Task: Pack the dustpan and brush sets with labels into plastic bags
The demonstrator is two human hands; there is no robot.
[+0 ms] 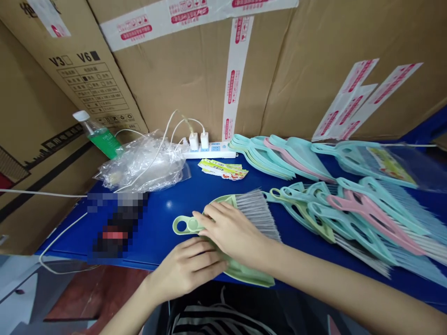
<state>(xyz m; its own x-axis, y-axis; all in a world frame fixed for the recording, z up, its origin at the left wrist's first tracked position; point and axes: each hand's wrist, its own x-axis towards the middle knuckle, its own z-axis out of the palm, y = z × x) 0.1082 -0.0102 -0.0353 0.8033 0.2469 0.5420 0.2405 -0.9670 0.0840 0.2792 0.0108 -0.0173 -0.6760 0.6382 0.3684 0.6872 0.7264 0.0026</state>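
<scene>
The right hand (230, 230) lay over a green brush (256, 216) resting on a green dustpan (244, 272), its fingers across the handle. The left hand (185, 270) lay flat on the dustpan just below. I couldn't tell whether either hand was clenched. To the right of the grip, teal and pink brushes (363, 218) lay piled on a blue table (164, 223), with more dustpans (279, 158) beyond.
</scene>
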